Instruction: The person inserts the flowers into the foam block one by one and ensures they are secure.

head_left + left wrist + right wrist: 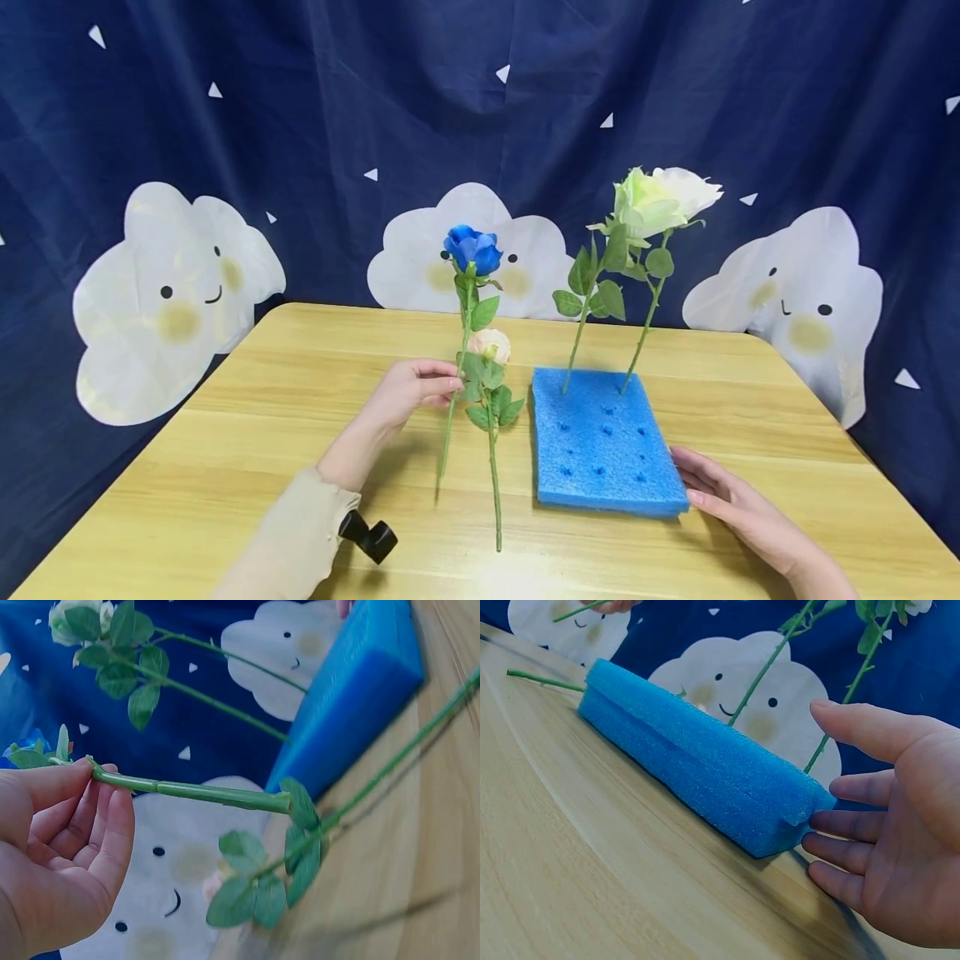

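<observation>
My left hand [408, 392] pinches the green stem of a blue rose [472, 250] between thumb and fingers, flower up and stem slanting down over the table. In the left wrist view the cut end of that stem [225, 796] points away from the palm. Just right of it a pale pink rose [491, 343] lies on the table, its stem toward me. A blue foam block [600, 450] with several holes holds two upright roses at its far edge, a greenish-white rose [645, 204] and a white rose [690, 190]. My right hand [738, 504], fingers straight, rests at the block's near right corner.
Everything stands on a light wooden table [247, 433]. Behind it hangs a dark blue curtain [420, 92] with smiling clouds. A black wrist device [367, 536] sits on my left cuff.
</observation>
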`<state>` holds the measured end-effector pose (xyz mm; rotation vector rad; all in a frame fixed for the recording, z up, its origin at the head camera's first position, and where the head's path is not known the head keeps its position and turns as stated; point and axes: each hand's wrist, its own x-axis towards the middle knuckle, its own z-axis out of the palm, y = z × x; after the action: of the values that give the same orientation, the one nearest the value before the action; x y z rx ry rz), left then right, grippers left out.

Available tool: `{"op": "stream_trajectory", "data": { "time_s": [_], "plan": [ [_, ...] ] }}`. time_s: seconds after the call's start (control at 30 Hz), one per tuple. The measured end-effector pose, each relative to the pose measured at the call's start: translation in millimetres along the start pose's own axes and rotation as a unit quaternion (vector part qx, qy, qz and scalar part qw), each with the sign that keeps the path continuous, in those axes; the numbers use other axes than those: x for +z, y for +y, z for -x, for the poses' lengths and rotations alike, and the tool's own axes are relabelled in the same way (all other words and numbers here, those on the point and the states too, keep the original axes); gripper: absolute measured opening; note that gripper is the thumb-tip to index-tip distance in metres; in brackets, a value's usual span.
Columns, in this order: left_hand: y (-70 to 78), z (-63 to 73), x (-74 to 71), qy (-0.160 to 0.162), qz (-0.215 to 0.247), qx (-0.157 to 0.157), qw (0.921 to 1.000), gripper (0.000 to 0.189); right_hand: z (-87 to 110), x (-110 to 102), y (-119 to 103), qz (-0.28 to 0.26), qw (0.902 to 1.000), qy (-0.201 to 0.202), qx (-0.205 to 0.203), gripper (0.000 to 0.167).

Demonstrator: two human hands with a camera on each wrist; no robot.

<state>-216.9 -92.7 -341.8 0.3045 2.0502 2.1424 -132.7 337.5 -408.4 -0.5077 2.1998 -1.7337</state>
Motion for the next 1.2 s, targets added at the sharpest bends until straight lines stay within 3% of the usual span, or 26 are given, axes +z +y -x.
{"op": "stream_trajectory", "data": {
  "time_s": [0.23,0.5,0.77,1.0,1.2],
  "plan": [
    [9.8,-2.6,24.6,-0.021,0.014,0.025,0.9994,0.026,-0.1,-1,1,-0.005,1.0000,-0.004,-0.003,0.053],
    [21.9,-4.4,47.1,-0.037,-0.015,0.061,0.9973,0.028,-0.2,-1,0,-0.010,0.9999,-0.009,-0.002,0.053],
    [35.4,-6.7,71.8,-0.079,-0.016,0.105,0.9912,0.026,-0.3,-1,0,-0.009,0.9999,-0.005,0.000,0.053],
    [49.3,-8.8,95.4,-0.100,-0.001,0.103,0.9896,0.023,-0.4,-1,0,-0.013,0.9998,-0.012,-0.013,0.052],
    [50.7,-11.7,117.8,-0.124,0.001,0.100,0.9872,0.022,0.1,-1,1,-0.009,0.9997,-0.009,-0.022,0.051]
  ]
}}
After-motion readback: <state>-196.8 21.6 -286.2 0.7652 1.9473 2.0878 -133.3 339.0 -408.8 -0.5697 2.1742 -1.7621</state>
